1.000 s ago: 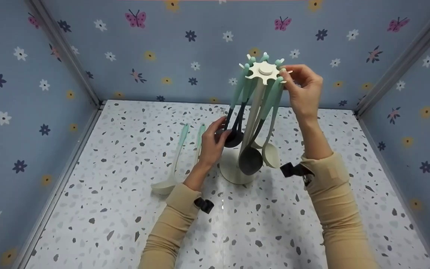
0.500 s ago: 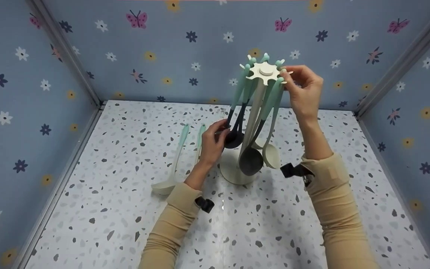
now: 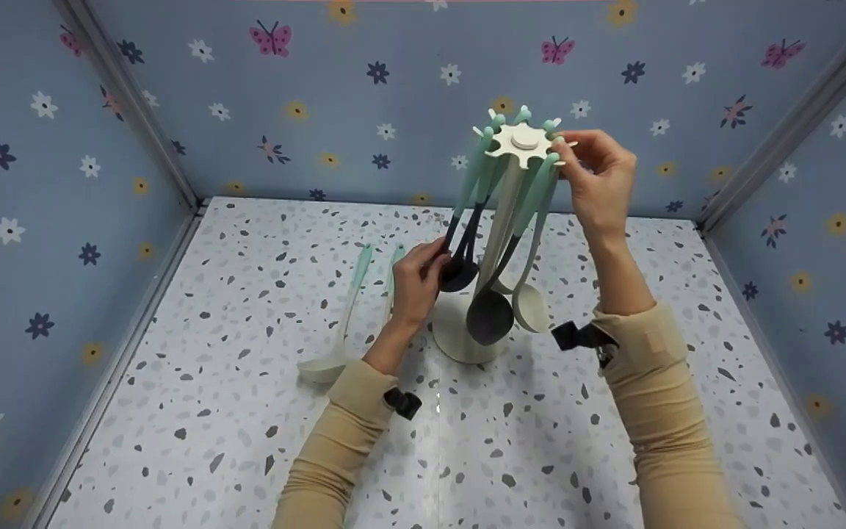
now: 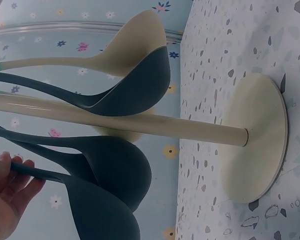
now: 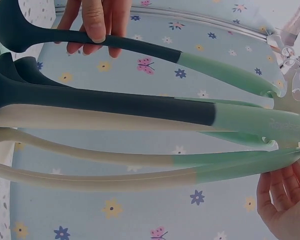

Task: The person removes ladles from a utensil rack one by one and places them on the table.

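A cream utensil rack with a round base stands on the table, several mint-handled utensils hanging from its hooked top. My left hand pinches the dark shaft of a hanging dark ladle on the rack's left side. More dark utensils hang beside it, partly hidden by one another. At the rack's top, my right hand pinches the mint handle end of a cream utensil at its hook. In front hang a dark spoon and a cream spoon.
Left of the rack lie a cream ladle with a mint handle and a second mint-handled utensil, partly covered by the left hand and forearm. Patterned blue walls enclose the speckled table at the back and both sides.
The front dark spoon and the cream spoon have swung slightly left. My left fingers have shifted a little on the dark shaft, while my right hand stays at the rack top.
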`<state>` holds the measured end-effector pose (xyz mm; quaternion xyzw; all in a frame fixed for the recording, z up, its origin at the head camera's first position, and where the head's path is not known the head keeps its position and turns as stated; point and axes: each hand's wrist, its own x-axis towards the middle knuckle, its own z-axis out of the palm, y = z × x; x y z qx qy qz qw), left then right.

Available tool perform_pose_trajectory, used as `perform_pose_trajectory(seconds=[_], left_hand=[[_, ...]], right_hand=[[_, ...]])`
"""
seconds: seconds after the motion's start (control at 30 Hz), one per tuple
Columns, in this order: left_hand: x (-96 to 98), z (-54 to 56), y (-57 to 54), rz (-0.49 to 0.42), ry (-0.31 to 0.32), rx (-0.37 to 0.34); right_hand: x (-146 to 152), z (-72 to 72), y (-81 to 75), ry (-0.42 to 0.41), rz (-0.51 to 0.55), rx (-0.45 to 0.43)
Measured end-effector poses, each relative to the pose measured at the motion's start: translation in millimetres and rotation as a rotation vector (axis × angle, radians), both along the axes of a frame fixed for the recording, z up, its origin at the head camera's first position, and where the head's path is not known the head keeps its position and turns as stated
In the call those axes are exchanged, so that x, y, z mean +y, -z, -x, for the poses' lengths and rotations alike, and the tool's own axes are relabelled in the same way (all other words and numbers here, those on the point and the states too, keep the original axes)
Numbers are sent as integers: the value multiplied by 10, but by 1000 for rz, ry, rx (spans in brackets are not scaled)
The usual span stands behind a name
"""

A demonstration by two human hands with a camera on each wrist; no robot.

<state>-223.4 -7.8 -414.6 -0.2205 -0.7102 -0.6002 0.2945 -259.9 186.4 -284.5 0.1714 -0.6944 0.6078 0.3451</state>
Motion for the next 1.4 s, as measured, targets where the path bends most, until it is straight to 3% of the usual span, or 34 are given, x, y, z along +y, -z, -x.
perform_pose_trajectory(seconds=[0.3,0.53,0.8,1.13,1.4], left_hand=[[-14,0,10,2,-7,3],[-31,11,-1,-5,-10,19],[-55,20,-33,-15,-36,38],[-190,4,-67,-27,-57,57],[-438,187,151,13,-111,32]], right_hand=[[2,-13,-13,-28,85,-110],[13,2,0,-27,80,-110],[6,-5,-7,-5,26,-8],[10,-1,-21,-39,94,-108],[-16,-54,-73,-50,109,-136]])
